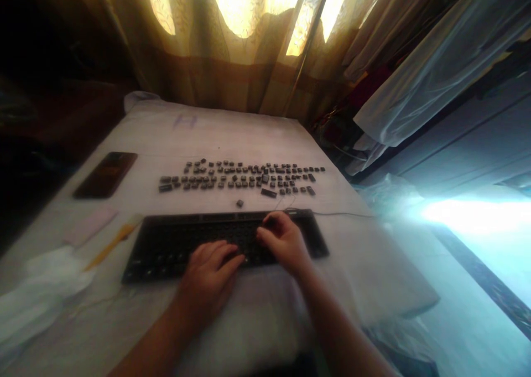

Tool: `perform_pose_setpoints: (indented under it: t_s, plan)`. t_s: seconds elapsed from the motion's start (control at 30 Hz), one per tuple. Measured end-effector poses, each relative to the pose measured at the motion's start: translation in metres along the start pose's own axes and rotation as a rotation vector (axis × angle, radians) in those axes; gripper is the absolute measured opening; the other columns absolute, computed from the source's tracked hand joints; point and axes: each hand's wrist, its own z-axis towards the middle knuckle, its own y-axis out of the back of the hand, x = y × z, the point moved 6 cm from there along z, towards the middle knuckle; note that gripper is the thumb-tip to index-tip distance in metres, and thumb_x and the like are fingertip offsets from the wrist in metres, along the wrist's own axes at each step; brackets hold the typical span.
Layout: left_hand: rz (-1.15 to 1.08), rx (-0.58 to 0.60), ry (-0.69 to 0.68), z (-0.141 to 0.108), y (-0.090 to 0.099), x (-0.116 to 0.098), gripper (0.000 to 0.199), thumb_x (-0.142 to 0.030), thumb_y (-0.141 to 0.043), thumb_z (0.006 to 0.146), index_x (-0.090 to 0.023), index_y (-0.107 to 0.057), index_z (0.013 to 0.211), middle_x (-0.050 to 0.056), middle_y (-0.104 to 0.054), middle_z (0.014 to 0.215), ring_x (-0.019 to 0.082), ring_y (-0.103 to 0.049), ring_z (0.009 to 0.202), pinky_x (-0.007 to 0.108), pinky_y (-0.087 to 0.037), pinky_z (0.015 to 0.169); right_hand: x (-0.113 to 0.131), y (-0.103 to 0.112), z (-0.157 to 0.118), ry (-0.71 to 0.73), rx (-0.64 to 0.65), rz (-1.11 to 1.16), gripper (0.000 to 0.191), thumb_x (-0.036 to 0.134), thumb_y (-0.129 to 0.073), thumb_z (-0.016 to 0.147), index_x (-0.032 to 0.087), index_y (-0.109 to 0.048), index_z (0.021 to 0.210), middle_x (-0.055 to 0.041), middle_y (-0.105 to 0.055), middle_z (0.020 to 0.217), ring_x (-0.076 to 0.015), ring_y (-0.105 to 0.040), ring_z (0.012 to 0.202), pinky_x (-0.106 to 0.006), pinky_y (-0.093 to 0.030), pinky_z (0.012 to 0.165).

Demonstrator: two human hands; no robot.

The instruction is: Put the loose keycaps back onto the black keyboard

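A black keyboard (186,238) lies across the table in front of me, its key area blurred. My left hand (211,263) rests on its lower middle edge, fingers stretched forward and the thumb apart from them. Over the right-hand part of the keyboard, my right hand (284,238) has its fingers curled toward the thumb in a pinch; anything between the tips is too small to make out. Beyond the keyboard, loose black keycaps (232,184) are spread in rough rows. One single keycap (239,203) lies closer to the keyboard's back edge.
A dark phone (105,175) lies at the left. Nearer are a pink flat piece (92,226), a yellow brush-like tool (111,246) and a crumpled white cloth or plastic (45,283). The keyboard's cable (344,215) runs off right. Curtains (249,61) hang behind the table.
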Motion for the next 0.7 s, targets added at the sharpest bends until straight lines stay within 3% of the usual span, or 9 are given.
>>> perform_pose_setpoints:
  t_s: [0.2, 0.5, 0.7]
  plan:
    - [-0.014, 0.014, 0.012, -0.001, 0.000, 0.001, 0.028, -0.018, -0.050, 0.095, -0.019, -0.070, 0.115, 0.011, -0.070, 0.115, 0.030, -0.059, 0.111, 0.050, -0.047, 0.094, 0.004, -0.009, -0.008, 0.149, -0.062, -0.330, 0.014, 0.033, -0.062, 0.072, 0.023, -0.057, 0.081, 0.0045, -0.059, 0.061, -0.0137, -0.056, 0.055, -0.025, -0.045, 0.055]
    - [-0.038, 0.031, 0.045, 0.000, -0.002, 0.001, 0.030, -0.016, -0.051, 0.093, -0.020, -0.071, 0.114, 0.011, -0.070, 0.115, 0.029, -0.059, 0.110, 0.049, -0.047, 0.094, 0.007, -0.009, -0.017, 0.126, -0.136, -0.493, 0.012, 0.035, -0.058, 0.073, 0.023, -0.055, 0.073, 0.0060, -0.051, 0.052, -0.0126, -0.048, 0.047, -0.023, -0.037, 0.049]
    - [-0.055, 0.015, 0.050, 0.000, 0.000, 0.002, 0.030, -0.015, -0.051, 0.092, -0.020, -0.071, 0.115, 0.011, -0.070, 0.114, 0.029, -0.059, 0.109, 0.048, -0.048, 0.094, 0.001, -0.010, -0.017, 0.057, -0.059, -0.460, 0.013, 0.033, -0.059, 0.076, 0.022, -0.064, 0.083, 0.0035, -0.059, 0.059, -0.0135, -0.052, 0.051, -0.024, -0.043, 0.052]
